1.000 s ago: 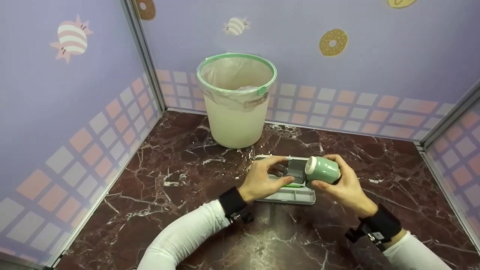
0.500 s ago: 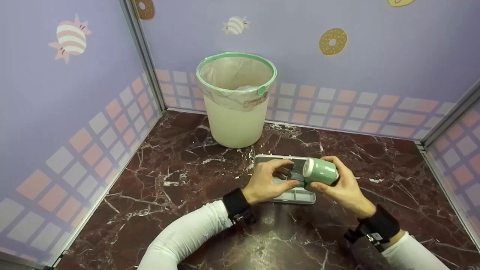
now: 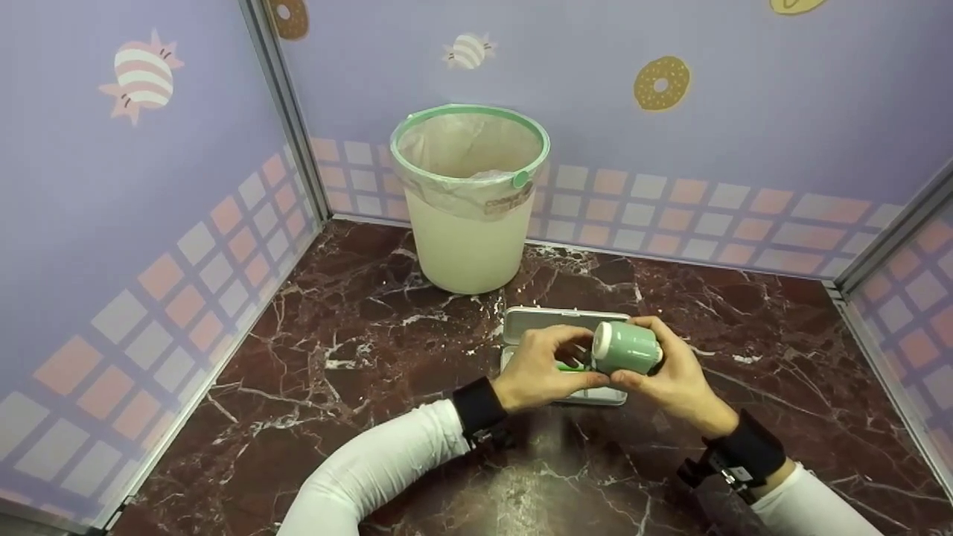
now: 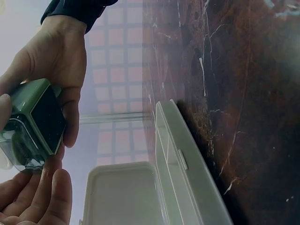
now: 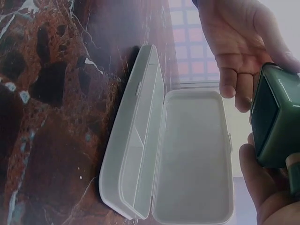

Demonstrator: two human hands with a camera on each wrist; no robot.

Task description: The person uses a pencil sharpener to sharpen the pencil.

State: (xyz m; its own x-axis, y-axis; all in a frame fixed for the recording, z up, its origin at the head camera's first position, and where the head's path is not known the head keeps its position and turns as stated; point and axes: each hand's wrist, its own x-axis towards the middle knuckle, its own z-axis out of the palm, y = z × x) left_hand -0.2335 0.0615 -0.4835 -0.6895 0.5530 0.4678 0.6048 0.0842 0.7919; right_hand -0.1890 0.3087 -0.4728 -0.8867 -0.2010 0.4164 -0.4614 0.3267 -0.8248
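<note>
Over the pencil case, my right hand (image 3: 681, 376) grips a glossy green pencil sharpener (image 3: 629, 348) with a white round part facing left. My left hand (image 3: 547, 376) holds the sharpener's clear container (image 4: 28, 145) between thumb and fingers, against the green body. Fingers hide much of the container in the head view. Beneath both hands lies the open pencil case (image 3: 543, 321), its pale lid laid back. A bright green pencil-like stick (image 3: 570, 367) shows in it, partly covered by the left hand.
A tall pale bin (image 3: 473, 246) with a green rim and plastic liner stands behind the case. Small light crumbs (image 3: 470, 350) are scattered on the dark marbled table (image 3: 357, 447). Patterned panels (image 3: 744, 134) enclose the back and sides.
The left hand has moved right with the clear container, bringing it up against the sharpener. The right hand has shifted slightly left and down with the sharpener.
</note>
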